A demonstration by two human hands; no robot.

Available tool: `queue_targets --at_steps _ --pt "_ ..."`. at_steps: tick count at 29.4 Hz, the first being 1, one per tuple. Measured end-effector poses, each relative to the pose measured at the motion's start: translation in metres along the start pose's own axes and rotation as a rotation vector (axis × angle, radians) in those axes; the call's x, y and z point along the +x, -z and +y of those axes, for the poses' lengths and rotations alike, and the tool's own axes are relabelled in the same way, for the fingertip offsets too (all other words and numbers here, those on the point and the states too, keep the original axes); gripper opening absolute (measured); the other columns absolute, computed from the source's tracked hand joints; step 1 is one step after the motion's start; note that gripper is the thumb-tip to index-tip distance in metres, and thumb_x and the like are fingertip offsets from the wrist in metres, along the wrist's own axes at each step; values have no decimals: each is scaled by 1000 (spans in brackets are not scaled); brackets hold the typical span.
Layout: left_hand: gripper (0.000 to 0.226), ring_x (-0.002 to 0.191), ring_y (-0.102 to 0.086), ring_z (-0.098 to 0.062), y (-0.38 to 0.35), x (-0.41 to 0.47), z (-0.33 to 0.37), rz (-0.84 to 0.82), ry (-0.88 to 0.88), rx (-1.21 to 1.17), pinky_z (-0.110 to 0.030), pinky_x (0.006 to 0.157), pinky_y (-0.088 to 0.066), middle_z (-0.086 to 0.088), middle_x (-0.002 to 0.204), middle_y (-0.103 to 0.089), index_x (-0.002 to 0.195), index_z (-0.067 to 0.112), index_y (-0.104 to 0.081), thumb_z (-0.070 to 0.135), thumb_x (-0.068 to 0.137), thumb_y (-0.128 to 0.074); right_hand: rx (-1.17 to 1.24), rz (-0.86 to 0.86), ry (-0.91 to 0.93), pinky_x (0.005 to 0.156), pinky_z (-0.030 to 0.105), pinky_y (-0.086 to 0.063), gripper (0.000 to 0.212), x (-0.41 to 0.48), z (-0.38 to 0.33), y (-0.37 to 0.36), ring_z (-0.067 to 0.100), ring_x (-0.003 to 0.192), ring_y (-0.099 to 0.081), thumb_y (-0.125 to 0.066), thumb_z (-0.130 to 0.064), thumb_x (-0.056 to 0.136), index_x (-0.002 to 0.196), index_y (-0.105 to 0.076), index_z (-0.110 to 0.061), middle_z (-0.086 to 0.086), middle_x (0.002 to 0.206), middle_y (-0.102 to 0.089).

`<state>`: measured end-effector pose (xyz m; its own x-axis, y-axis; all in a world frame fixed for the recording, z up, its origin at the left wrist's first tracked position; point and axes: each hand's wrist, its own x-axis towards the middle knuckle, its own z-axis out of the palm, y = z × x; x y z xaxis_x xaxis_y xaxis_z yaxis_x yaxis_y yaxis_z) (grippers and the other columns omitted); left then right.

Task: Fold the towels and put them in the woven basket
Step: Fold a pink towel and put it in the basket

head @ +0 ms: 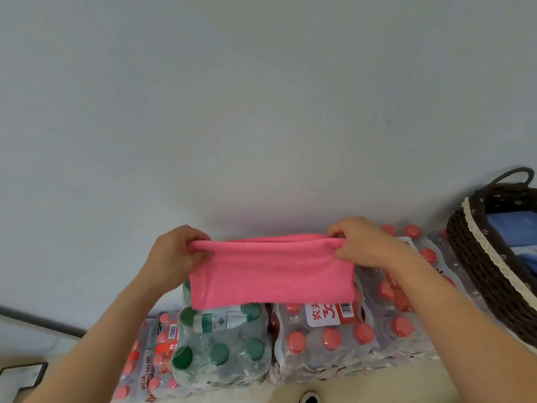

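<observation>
Currently, item one: bright pink terry towel [270, 274], doubled over, hanging in the air between your hands above the far edge of the bottle packs. Whether its lower hem is touching them, the view is not showing. Your left hand [177, 251] is pinching the upper left corner, fingers curled round the bunched cloth. Your right hand [360, 242] is gripping the upper right corner likewise.

Item two: dark brown woven basket with cream lace trim [488, 274], sitting at the right end of the packs, well apart from the towel, with a folded blue towel [514, 228] lying inside.

Item three: shrink-wrapped packs of red-capped bottles [328, 338] and one green-capped pack [220, 353], lying under your work.

Risks: the layers are looking loosely bunched in each pinch, so easing either grip is likely letting one slip and opening the fold. The caps are making a lumpy bed, so a fold laid there is probably going crooked, and the hem may be catching on them.

Orientation: the towel's long axis is running left to right, level between your hands, and its free hem is pointing down at the packs.
</observation>
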<state>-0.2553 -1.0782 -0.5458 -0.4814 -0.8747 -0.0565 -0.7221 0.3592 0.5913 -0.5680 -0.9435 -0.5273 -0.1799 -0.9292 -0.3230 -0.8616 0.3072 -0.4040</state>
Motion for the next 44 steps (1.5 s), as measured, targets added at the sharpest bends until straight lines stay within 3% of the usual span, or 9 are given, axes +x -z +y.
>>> queue_targets --at_steps 3,7,9,14,18,23,27,30,44 --pt "31 74 -52 -8 13 -7 11 314 -290 56 -11 65 -36 9 80 -62 76 17 -72 -10 63 -74 6 287 30 62 22 -36 20 -18 -5 23 6 70 -49 -67 -9 76 82 -62 -27 -15 73 -53" --pt "35 74 -51 -19 -13 -31 -5 280 -392 154 -30 63 -45 1 78 -61 71 12 -69 -18 53 -74 -283 569 121 69 28 -38 29 -43 2 -29 13 72 -47 -79 -7 65 78 -58 -23 -11 78 -51" --pt "42 67 -48 -19 -34 -48 -25 139 -380 262 -37 54 -46 5 74 -58 69 20 -63 -17 50 -71 -336 542 125 63 31 -46 35 -53 14 -70 15 72 -49 -81 -3 57 79 -60 -21 -7 79 -53" --pt "44 62 -40 -11 -58 -85 -55 -117 -366 331 -26 46 -36 17 71 -49 65 29 -49 -9 44 -54 -306 364 44 54 32 -40 46 -73 26 -123 21 69 -51 -79 -3 40 76 -60 -25 -4 78 -49" --pt "23 62 -49 -14 -46 -93 -48 -149 -282 349 -28 48 -43 14 66 -53 57 26 -56 5 52 -47 129 333 -76 68 30 -42 30 -81 25 -116 13 81 -49 -66 -4 66 81 -53 -28 -10 91 -45" --pt "29 72 -54 -9 -50 -84 -7 -4 -224 143 -9 63 -36 15 77 -61 69 25 -68 8 66 -45 760 409 -418 83 35 -49 16 -69 28 -110 15 93 -59 -63 -14 86 99 -59 -22 -3 100 -62" --pt "21 78 -56 -12 -104 -83 55 -105 -470 107 -24 62 -48 10 84 -60 83 25 -68 25 77 -48 774 380 -389 72 22 -44 16 -63 29 -106 6 85 -59 -63 -17 89 105 -66 -18 -9 92 -64" --pt "25 70 -56 -17 -149 -78 97 -119 -598 213 -26 52 -45 6 79 -58 84 23 -66 38 76 -47 743 413 -375 72 26 -47 12 -58 31 -108 10 79 -63 -66 -17 86 96 -72 -16 -7 84 -69" --pt "28 50 -50 -16 -180 -68 128 -78 -665 496 -21 38 -28 5 57 -53 60 22 -58 30 55 -84 637 504 -311 78 35 -52 15 -22 29 -93 20 83 -67 -64 -18 87 92 -73 -8 5 87 -74"
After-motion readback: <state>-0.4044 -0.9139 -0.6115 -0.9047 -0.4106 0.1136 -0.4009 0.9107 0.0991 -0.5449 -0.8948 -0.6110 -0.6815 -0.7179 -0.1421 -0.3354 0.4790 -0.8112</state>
